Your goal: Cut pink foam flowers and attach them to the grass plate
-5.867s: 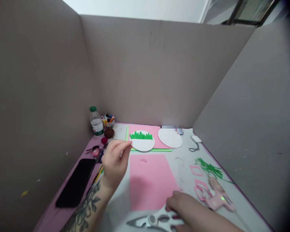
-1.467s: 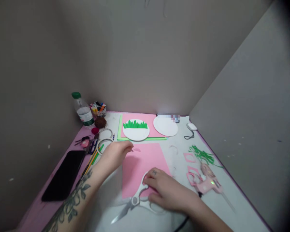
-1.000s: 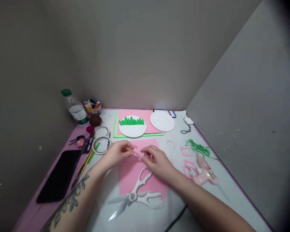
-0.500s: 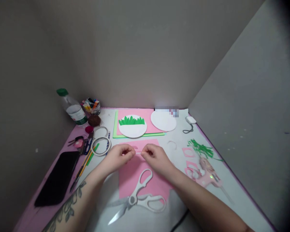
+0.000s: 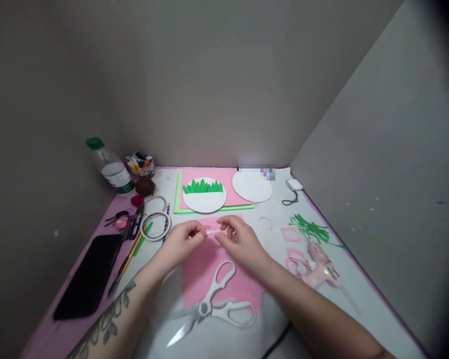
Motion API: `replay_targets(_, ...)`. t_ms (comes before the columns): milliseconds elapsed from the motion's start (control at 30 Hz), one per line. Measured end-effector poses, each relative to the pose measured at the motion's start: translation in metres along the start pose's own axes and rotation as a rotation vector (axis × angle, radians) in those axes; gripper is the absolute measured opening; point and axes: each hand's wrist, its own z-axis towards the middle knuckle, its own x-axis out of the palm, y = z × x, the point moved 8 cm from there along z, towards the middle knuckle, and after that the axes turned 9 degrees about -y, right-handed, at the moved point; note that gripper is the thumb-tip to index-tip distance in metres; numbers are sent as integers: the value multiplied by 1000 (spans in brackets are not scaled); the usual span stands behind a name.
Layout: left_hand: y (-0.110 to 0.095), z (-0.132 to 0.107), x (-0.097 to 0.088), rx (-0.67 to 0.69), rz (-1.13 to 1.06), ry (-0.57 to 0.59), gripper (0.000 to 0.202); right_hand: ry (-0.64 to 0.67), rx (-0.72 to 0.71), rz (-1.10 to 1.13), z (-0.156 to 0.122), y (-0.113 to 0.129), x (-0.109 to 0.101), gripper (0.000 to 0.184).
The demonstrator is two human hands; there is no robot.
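Pinching one small pale strip [image 5: 212,231] by its ends between the closed fingertips of the left hand [image 5: 182,242] and the right hand [image 5: 240,243], just above the far end of the pink sheet [image 5: 205,262]. Lying around: one pair of white scissors [image 5: 202,310], two white discs [image 5: 252,187], two tape rings [image 5: 142,227], one glue gun [image 5: 318,264].

White desk [image 5: 273,239] carrying a pink foam sheet [image 5: 209,269] centre, black phone [image 5: 88,276] far left, pink glue gun [image 5: 318,267] right.
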Motion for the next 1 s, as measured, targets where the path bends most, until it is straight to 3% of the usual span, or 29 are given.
replay_targets(67, -1, 0, -1, 9, 12, -46, 16, -111, -166, -87, -3, 13, -7, 11)
replay_targets(133, -3, -1, -1, 33, 31, -78, 17, -143, -309, -158, -9, 24, -8, 8)
replay_targets(233, -10, -5, 1, 92, 60, -97, 17, -135, -382, -188, -15, 31, -5, 13)
replay_targets(633, -36, -23, 4, 387, 302, -163, 11, -35, -204, -18, -11, 25, -1, 13)
replay_targets(1000, -33, -19, 6, 354, 233, -91, 12, 34, -151, 10, -7, 25, -1, 17)
